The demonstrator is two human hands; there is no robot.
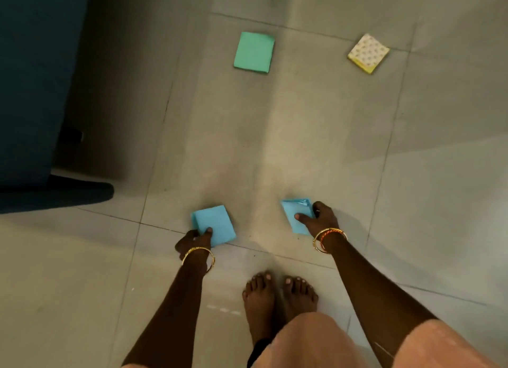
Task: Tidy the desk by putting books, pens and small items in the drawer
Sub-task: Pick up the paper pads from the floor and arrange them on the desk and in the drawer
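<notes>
I look straight down at a tiled floor. My left hand (195, 241) pinches the near edge of a light blue square pad (217, 224), thumb on top. My right hand (319, 219) grips a second light blue pad (295, 212) by its right side, thumb across its face. Both pads are at or just above the floor; I cannot tell if they touch it. Farther away a green square pad (254, 52) lies flat on the tiles. A yellow patterned pad (368, 53) lies to its right, turned at an angle.
A dark blue piece of furniture (33, 79) fills the left side, with its dark base (68, 194) jutting onto the floor. My bare feet (280, 293) stand between my arms. Grey floor tiles (275, 148) stretch between me and the far pads.
</notes>
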